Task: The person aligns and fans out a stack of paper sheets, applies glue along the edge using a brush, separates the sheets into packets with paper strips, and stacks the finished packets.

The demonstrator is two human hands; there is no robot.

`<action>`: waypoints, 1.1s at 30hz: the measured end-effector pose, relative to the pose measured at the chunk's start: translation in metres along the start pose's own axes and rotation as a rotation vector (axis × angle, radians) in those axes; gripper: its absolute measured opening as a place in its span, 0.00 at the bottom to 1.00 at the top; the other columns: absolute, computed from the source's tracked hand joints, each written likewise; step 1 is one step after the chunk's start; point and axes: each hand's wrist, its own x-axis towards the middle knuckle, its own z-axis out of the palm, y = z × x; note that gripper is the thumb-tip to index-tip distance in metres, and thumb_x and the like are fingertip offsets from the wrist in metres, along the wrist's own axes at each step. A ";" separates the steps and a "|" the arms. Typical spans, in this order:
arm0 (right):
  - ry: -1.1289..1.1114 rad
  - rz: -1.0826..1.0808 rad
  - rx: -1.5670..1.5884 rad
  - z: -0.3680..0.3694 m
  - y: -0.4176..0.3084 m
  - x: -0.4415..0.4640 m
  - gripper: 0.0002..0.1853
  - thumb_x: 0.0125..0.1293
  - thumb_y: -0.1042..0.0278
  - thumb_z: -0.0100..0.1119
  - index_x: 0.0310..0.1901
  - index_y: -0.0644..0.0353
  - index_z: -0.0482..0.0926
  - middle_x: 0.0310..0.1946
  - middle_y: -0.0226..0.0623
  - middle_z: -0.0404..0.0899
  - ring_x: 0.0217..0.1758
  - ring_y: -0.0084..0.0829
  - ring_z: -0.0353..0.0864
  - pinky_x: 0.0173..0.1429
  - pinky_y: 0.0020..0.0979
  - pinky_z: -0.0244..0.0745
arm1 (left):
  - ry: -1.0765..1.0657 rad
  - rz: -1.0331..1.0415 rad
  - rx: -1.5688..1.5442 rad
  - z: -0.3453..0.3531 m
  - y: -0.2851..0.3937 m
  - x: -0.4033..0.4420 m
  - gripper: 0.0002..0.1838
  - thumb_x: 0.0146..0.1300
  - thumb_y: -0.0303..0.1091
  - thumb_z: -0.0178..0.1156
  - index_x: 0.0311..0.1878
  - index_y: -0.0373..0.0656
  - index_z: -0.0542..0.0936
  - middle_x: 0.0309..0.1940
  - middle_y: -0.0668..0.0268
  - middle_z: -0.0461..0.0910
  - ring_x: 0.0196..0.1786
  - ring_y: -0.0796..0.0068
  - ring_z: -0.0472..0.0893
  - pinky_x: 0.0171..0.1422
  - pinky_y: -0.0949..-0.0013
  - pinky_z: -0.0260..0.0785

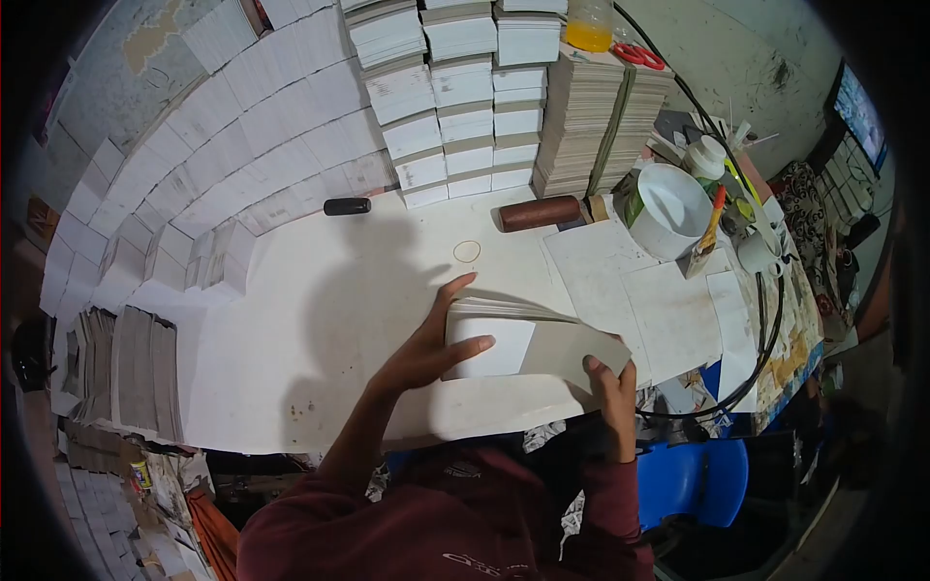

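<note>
Left grip [423,347] clasps the white sheets [484,360], right grip [615,392] the grey card [559,351], over the near part of the surface [252,368]. Apparent step: steadying both; the next move likely requires even pressure.

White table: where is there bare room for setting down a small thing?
Widest patch: between the left-side paper stacks and the left hand. A smaller one, behind a thin ring, lies between the black tube and the brown roll. The right end is crowded with a bucket, a brush and sheets.
</note>
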 end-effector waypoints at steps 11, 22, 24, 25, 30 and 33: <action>0.218 -0.445 -0.207 0.038 0.042 0.023 0.24 0.78 0.56 0.60 0.65 0.63 0.71 0.63 0.41 0.74 0.69 0.33 0.71 0.75 0.35 0.63 | 0.182 0.189 0.044 0.075 -0.082 -0.034 0.74 0.53 0.36 0.82 0.87 0.45 0.31 0.88 0.51 0.35 0.89 0.53 0.39 0.89 0.51 0.37; 0.476 -0.529 -0.066 0.020 0.042 0.054 0.22 0.84 0.58 0.53 0.30 0.63 0.73 0.29 0.23 0.68 0.33 0.16 0.59 0.37 0.24 0.55 | 0.111 0.151 0.118 0.022 -0.076 0.006 0.67 0.48 0.33 0.86 0.85 0.45 0.48 0.73 0.56 0.67 0.78 0.60 0.66 0.83 0.56 0.58; 0.517 -0.522 -0.117 0.028 0.037 0.047 0.20 0.84 0.58 0.52 0.35 0.64 0.77 0.33 0.25 0.73 0.36 0.17 0.64 0.42 0.24 0.60 | 0.107 0.116 0.089 0.031 -0.081 -0.001 0.65 0.49 0.30 0.84 0.84 0.44 0.50 0.75 0.57 0.65 0.79 0.60 0.64 0.83 0.56 0.57; 0.553 -0.529 -0.164 0.032 0.030 0.045 0.18 0.84 0.58 0.51 0.40 0.65 0.80 0.37 0.27 0.78 0.40 0.18 0.69 0.47 0.24 0.66 | 0.159 0.128 0.047 0.039 -0.084 -0.005 0.64 0.51 0.27 0.82 0.85 0.45 0.48 0.78 0.57 0.61 0.81 0.60 0.62 0.84 0.56 0.55; 0.444 -0.403 -0.160 0.034 0.036 0.022 0.25 0.84 0.51 0.46 0.64 0.65 0.78 0.63 0.42 0.78 0.66 0.31 0.75 0.72 0.32 0.67 | 0.309 0.198 0.045 0.067 -0.087 -0.011 0.62 0.57 0.22 0.76 0.87 0.47 0.44 0.85 0.56 0.49 0.85 0.59 0.54 0.85 0.56 0.53; 0.281 -0.432 -0.042 0.025 0.040 0.014 0.31 0.83 0.47 0.42 0.73 0.65 0.71 0.71 0.47 0.72 0.75 0.37 0.70 0.78 0.36 0.62 | 0.319 0.167 -0.042 0.066 -0.083 -0.015 0.61 0.58 0.20 0.73 0.88 0.48 0.42 0.86 0.55 0.49 0.86 0.58 0.53 0.86 0.57 0.52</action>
